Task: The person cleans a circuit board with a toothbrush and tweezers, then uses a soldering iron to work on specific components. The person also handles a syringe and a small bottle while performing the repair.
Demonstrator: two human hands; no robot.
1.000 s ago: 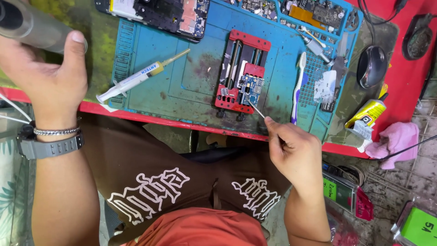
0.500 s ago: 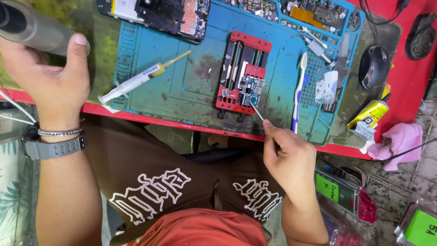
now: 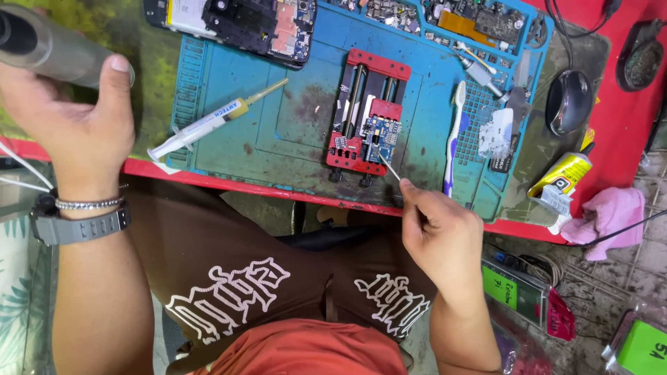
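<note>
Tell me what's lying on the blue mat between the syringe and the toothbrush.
In the head view, the red board holder with a small circuit board clamped in it lies between the syringe and the toothbrush.

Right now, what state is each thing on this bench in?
Left hand: gripping a grey cylindrical tool.
Right hand: pinching tweezers, tips on the circuit board.
Circuit board: clamped in the red holder.
Phone: back off, insides exposed.
Syringe: lying flat on the blue mat.
Toothbrush: lying flat.

Clamp jig [image 3: 366, 118] mid-mat [image 3: 292, 111]; syringe [image 3: 208, 123] left, toothbrush [image 3: 454, 135] right, phone [image 3: 240, 24] behind.
</note>
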